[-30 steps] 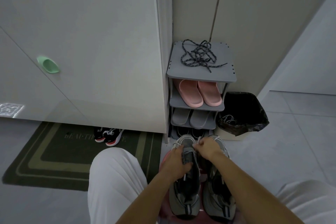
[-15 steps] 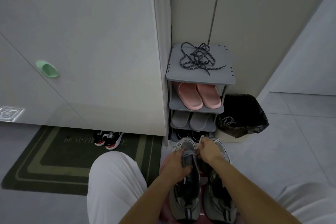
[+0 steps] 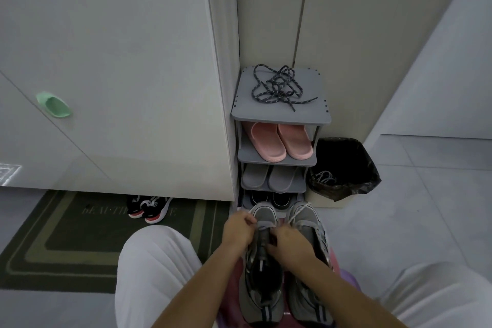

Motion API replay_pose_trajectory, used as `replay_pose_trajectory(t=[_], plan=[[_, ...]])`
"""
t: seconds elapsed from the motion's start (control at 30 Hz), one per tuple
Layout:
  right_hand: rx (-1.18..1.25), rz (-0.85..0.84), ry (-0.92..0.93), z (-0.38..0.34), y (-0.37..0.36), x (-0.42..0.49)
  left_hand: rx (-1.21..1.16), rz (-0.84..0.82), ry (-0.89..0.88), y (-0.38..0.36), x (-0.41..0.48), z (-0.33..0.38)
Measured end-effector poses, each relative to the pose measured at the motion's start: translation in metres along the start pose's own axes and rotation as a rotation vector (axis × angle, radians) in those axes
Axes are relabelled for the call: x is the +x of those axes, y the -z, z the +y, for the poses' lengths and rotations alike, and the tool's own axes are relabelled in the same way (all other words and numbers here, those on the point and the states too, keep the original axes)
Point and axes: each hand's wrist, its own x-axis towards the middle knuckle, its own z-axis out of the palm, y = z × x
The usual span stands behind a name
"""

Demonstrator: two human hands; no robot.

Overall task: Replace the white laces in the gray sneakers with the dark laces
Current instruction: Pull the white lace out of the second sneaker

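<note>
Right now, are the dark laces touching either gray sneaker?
Apart. Head view: the dark laces lie on the shoe rack's top shelf; the gray sneakers sit well below it.

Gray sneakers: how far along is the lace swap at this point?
Early. The left sneaker looks mostly unlaced; the left hand pinches its white lace near the toe while the right hand grips the shoe. The right sneaker is still laced white, and the dark laces lie untouched on the shoe rack.
</note>
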Motion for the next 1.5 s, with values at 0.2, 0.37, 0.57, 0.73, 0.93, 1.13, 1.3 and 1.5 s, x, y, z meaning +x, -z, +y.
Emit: replay_pose_trajectory(t=[0.2, 0.37, 0.57, 0.73, 0.93, 1.13, 1.3, 1.5], plan=[[-0.085, -0.019, 0.004, 0.000, -0.015, -0.006, 0.056, 0.045, 0.000, 0.008, 0.005, 0.013], [-0.087, -0.006, 0.012, 0.001, -0.017, -0.008, -0.021, 0.110, -0.032, 0.032, 0.011, 0.030], [-0.083, -0.024, 0.031, 0.002, -0.016, -0.008, -0.117, 0.249, -0.140, 0.070, 0.026, 0.070], [0.018, -0.028, -0.013, -0.003, 0.001, 0.001, -0.223, 0.239, -0.232, 0.084, 0.026, 0.096], [0.290, 0.016, -0.042, -0.024, 0.018, 0.030, -0.309, 0.170, -0.210, 0.075, 0.011, 0.091], [0.305, 0.056, -0.026, -0.031, 0.024, 0.041, -0.091, 0.057, -0.092, 0.051, -0.002, 0.046], [0.311, 0.113, -0.008, -0.026, 0.035, 0.045, 0.115, -0.214, -0.061, 0.014, -0.020, 0.013], [0.387, 0.170, 0.024, -0.030, 0.052, 0.047, -0.074, -0.136, -0.002, 0.003, -0.024, -0.003]])
